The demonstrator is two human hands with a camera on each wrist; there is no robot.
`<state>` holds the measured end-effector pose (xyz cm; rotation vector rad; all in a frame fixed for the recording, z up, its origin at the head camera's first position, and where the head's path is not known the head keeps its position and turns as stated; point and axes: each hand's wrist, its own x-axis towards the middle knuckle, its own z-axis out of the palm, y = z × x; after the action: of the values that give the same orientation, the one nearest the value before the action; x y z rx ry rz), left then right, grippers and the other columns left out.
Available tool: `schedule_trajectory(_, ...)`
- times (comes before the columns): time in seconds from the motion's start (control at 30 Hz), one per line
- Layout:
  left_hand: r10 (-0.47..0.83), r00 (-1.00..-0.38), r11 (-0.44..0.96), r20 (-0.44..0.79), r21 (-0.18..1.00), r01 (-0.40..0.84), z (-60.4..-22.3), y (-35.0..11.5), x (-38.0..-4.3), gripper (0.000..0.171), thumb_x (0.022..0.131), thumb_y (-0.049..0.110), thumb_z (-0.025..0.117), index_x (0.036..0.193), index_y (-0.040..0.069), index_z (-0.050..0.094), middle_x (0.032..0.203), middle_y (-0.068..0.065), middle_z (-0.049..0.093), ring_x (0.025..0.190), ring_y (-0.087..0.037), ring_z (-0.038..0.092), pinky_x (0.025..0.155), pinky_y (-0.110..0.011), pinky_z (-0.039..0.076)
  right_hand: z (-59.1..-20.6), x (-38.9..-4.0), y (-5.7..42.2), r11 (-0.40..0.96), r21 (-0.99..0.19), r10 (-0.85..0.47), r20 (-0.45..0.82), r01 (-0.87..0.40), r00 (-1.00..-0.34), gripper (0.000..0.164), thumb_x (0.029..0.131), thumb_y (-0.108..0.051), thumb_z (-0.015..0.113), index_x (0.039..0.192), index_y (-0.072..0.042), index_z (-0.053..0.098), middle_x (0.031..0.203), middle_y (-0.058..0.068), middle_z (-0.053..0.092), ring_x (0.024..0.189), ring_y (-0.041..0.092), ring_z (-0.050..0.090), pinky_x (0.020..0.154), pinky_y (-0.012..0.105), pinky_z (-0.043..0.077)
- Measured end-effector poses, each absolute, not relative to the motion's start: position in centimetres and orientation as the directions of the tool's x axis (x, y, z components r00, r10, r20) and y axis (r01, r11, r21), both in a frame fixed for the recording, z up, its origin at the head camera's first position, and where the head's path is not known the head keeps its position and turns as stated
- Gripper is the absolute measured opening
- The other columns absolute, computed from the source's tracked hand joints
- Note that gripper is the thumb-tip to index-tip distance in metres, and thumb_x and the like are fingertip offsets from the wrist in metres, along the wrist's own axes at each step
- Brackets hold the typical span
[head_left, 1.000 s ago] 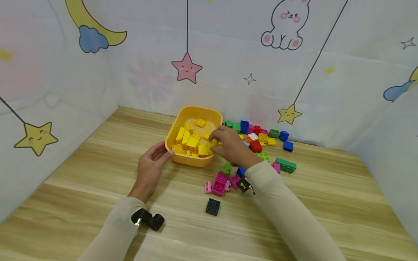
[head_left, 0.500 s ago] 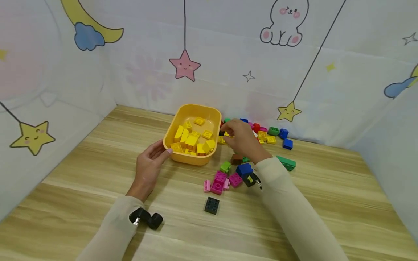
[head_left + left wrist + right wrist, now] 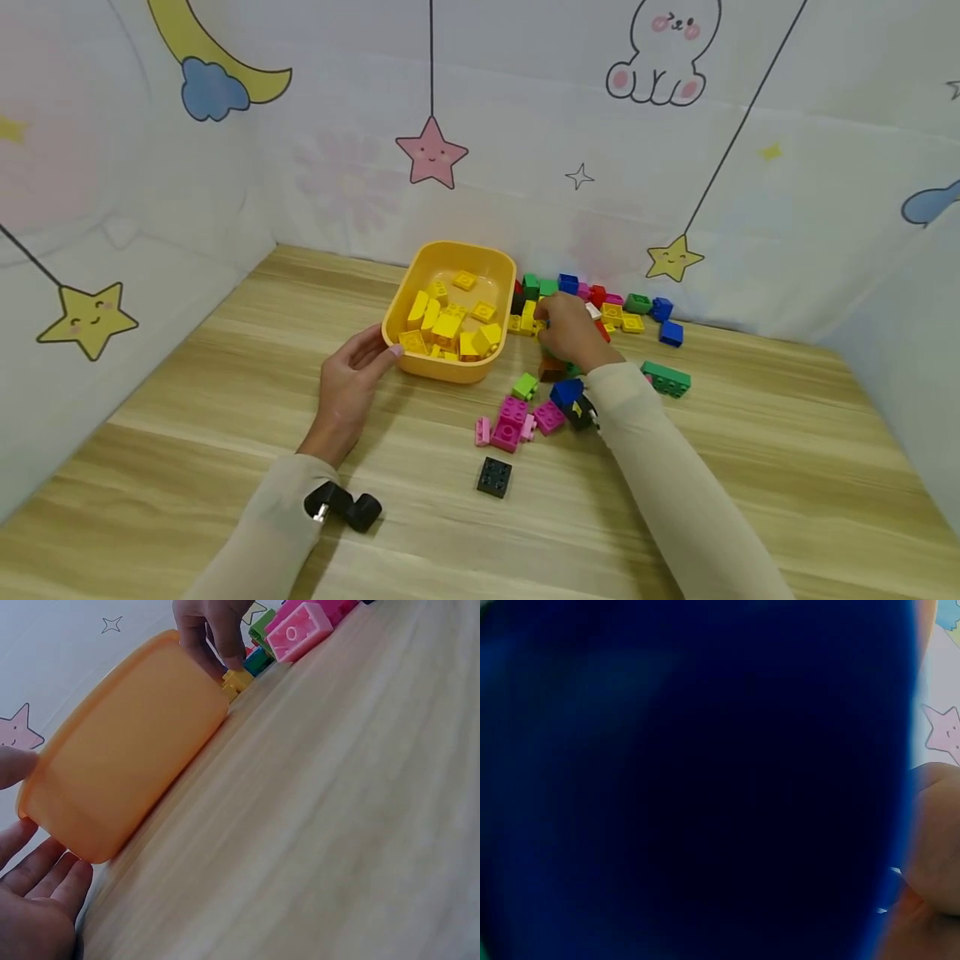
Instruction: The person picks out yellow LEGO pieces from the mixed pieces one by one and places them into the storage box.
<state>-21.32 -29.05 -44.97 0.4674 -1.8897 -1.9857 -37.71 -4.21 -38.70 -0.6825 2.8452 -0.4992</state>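
Note:
A yellow plastic bin [image 3: 442,370] holds several yellow building bricks [image 3: 446,330]. My left hand [image 3: 348,390] grips its near left corner, thumb at the rim and fingers against the outer side [image 3: 127,750]. Right of the bin, my right hand [image 3: 574,332] reaches down into a mixed pile, fingers bent beside a yellow brick [image 3: 528,315]. In the left wrist view, the right hand's fingers [image 3: 225,634] come down on a yellow brick [image 3: 236,679]; whether they pinch one is hidden. A blurred dark blue shape [image 3: 705,787] fills most of the right wrist view.
Nearer on the wooden table lie a black brick [image 3: 494,477], magenta bricks [image 3: 510,425], a lime brick [image 3: 525,386] and a blue brick [image 3: 567,392] by my right wrist. A long green brick [image 3: 666,379] sits to the right. Fabric walls stand behind and at the sides.
My right hand has moved right, from inside the bin to the pile outside. It has left a yellow brick in the bin's near right corner. The left hand stays on the bin.

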Motion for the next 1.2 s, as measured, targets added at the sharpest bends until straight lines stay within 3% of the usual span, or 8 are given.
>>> schedule_trajectory(0.33,-0.471,-0.882,-0.04,-0.004,0.999,0.017,-44.9,-28.9,-21.3,0.051,0.093,0.016,0.072,0.14,0.008,0.055,0.143,-0.011,0.056,0.13,-0.023,0.055,0.098,-0.015,0.053,-38.4,-37.3,-3.7,0.833,-0.341,-0.481,-0.059,-0.435,-0.875,0.02,0.088,-0.003,0.074,0.108,0.001,0.075,0.105,0.016,0.07,0.095,0.031,0.063,0.088,0.045,0.062)
schedule_trajectory(0.53,-0.465,-0.885,-0.032,-0.002,0.999,0.015,-44.8,-28.9,-21.4,0.051,0.093,0.017,0.073,0.14,0.008,0.055,0.143,-0.01,0.057,0.13,-0.022,0.055,0.098,-0.017,0.053,-36.3,-35.8,-3.0,0.758,-0.378,-0.529,0.121,-0.532,-0.84,0.018,0.089,-0.003,0.074,0.106,0.003,0.075,0.103,0.016,0.07,0.093,0.031,0.062,0.086,0.045,0.061)
schedule_trajectory(0.77,-0.47,-0.883,-0.045,-0.008,0.999,0.015,-44.8,-28.9,-21.3,0.05,0.093,0.016,0.073,0.14,0.008,0.056,0.143,-0.011,0.057,0.13,-0.023,0.055,0.096,-0.013,0.053,-34.6,-33.8,-4.4,0.622,-0.436,-0.588,0.29,-0.651,-0.755,0.016,0.089,-0.004,0.075,0.104,0.002,0.075,0.1,0.015,0.069,0.093,0.032,0.066,0.086,0.045,0.062)
schedule_trajectory(0.97,-0.472,-0.881,-0.057,-0.025,0.998,0.002,-45.2,-29.0,-21.2,0.052,0.092,0.017,0.073,0.14,0.009,0.056,0.143,-0.01,0.057,0.13,-0.022,0.056,0.095,-0.013,0.053,-35.5,-32.6,-6.2,0.58,-0.43,-0.648,0.271,-0.692,-0.712,0.014,0.09,-0.005,0.075,0.102,0.001,0.074,0.101,0.012,0.069,0.095,0.031,0.064,0.088,0.042,0.06)
schedule_trajectory(1.2,-0.468,-0.884,-0.026,-0.007,1.0,0.006,-45.1,-29.1,-21.3,0.052,0.093,0.02,0.073,0.141,0.01,0.055,0.144,-0.008,0.057,0.13,-0.02,0.056,0.101,-0.021,0.052,-35.8,-32.3,-7.0,0.595,-0.455,-0.636,0.238,-0.663,-0.734,0.008,0.091,-0.006,0.073,0.097,-0.001,0.075,0.104,0.011,0.07,0.097,0.033,0.063,0.088,0.043,0.059)
